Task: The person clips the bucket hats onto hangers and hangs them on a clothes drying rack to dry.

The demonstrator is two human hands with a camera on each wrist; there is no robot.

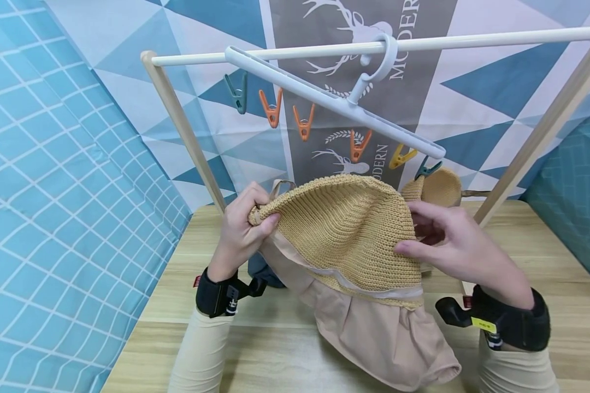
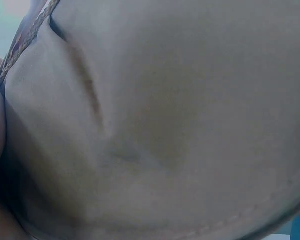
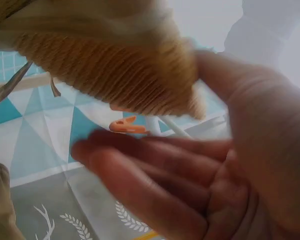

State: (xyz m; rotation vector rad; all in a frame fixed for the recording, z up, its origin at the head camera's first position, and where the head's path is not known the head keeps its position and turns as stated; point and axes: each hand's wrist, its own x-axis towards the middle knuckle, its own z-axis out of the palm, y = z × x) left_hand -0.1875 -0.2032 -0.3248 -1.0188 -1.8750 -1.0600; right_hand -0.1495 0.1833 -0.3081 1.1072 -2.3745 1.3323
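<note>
A sun hat with a woven straw-coloured crown (image 1: 344,234) and a beige cloth brim (image 1: 373,338) is held up over the table, tilted, its inside band showing. My left hand (image 1: 246,221) pinches the hat's edge at the left, thumb in front. At the right side of the crown is my right hand (image 1: 447,240), its thumb against the weave. In the right wrist view, the fingers (image 3: 155,180) are extended and spaced away from the crown (image 3: 105,75). The cloth (image 2: 165,125) fills most of the left wrist view.
A white hanger (image 1: 339,103) hangs on the rack's rail (image 1: 447,42), close above the hat. Several clothespins (image 1: 270,109) hang below it. Behind the right hand sits another woven item (image 1: 442,188). Dark cloth (image 1: 263,270) lies on the wooden table (image 1: 177,316).
</note>
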